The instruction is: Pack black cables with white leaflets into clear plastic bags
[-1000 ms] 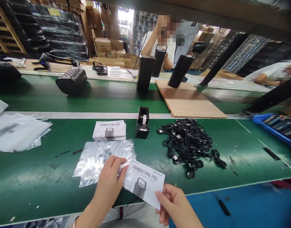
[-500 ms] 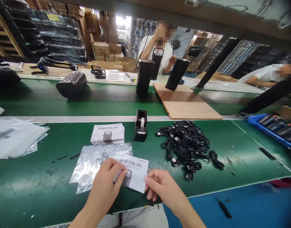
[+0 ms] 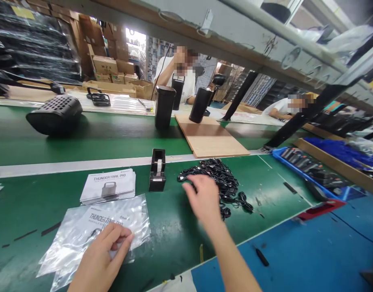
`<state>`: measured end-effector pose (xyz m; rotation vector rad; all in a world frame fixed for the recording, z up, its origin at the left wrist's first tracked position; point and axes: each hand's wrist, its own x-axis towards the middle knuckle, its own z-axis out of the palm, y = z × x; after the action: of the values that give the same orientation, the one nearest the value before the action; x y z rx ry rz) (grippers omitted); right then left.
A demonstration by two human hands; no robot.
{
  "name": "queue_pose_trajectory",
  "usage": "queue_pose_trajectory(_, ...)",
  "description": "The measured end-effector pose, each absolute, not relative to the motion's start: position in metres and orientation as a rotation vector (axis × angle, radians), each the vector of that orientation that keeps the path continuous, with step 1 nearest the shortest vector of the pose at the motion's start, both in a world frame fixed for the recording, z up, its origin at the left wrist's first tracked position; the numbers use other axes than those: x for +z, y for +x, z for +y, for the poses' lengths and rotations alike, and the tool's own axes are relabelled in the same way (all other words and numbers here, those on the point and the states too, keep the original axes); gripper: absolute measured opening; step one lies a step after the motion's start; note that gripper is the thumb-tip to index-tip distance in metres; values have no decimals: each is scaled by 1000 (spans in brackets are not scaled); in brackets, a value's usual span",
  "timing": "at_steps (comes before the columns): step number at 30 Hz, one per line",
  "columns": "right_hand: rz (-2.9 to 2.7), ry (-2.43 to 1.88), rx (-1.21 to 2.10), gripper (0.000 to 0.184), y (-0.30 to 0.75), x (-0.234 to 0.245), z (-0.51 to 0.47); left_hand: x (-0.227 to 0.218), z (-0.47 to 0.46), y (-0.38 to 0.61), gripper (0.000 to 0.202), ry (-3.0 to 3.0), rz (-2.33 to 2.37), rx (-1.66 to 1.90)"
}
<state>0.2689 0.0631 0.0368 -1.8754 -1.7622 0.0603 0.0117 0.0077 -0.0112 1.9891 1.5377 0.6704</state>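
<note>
Near the front edge, my left hand (image 3: pixel 106 251) pinches a clear plastic bag (image 3: pixel 69 231). Inside it a printed leaflet (image 3: pixel 109 215) marked THUNDER TRAIL PRO shows through the film. More bags lie beneath this one. My right hand (image 3: pixel 204 198) hovers at the left side of a heap of black cables (image 3: pixel 226 174), thumb and fingers apart, nothing visible in it. Part of the heap is hidden behind that hand. A stack of the same leaflets (image 3: pixel 110 184) lies just behind the bags, and a black tape dispenser (image 3: pixel 157 172) stands between stack and cables.
Across the green bench stand black speakers (image 3: pixel 164 107), one tilted above a wooden board (image 3: pixel 215 140). A perforated black housing (image 3: pixel 55 115) lies at left. At right is a blue tray (image 3: pixel 279 154) of dark parts. An overhead shelf spans the bench; two people are beyond it.
The leaflet, earlier held in both hands at the bag, is now inside the bag. My right hand has let go and moved out to the cables. The view has turned right.
</note>
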Motion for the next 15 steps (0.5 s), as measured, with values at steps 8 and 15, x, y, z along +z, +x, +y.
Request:
queue_pose_trajectory(8,-1496,-2326,27,52,408,30,137,-21,10,12,21,2086,1522,679)
queue_pose_trajectory(15,-1666,-2156,179,44,377,10,126,-37,11,5,23,2182,1571,700)
